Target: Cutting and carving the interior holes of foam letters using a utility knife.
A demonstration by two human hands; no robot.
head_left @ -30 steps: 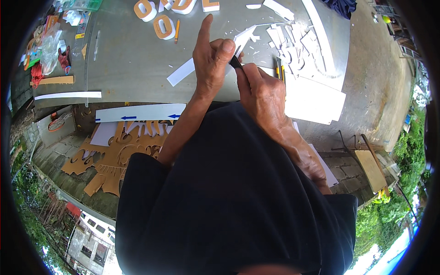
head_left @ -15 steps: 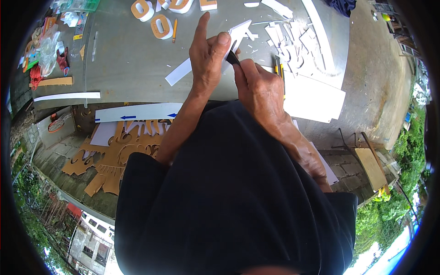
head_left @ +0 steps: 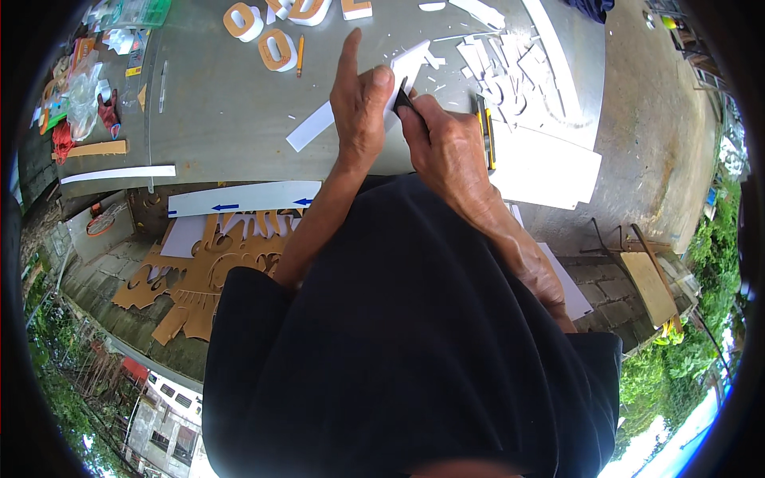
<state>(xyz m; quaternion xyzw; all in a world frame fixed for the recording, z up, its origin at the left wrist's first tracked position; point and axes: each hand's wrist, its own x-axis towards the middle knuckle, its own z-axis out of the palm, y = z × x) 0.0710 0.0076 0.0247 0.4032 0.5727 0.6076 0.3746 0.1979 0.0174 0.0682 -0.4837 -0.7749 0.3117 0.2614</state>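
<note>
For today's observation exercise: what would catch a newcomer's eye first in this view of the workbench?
First, the two hands at top centre: the left hand holds a white foam piece, with its forefinger pointing up, while the right hand presses a dark-handled cutter against it. Next, the orange-and-white cut-out letters at the grey table's far edge, and the heap of white offcuts to the right.

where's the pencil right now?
Head view, upper left of centre: the orange pencil lies on the grey table, just right of the orange-and-white foam letters, left of the left hand.
</note>
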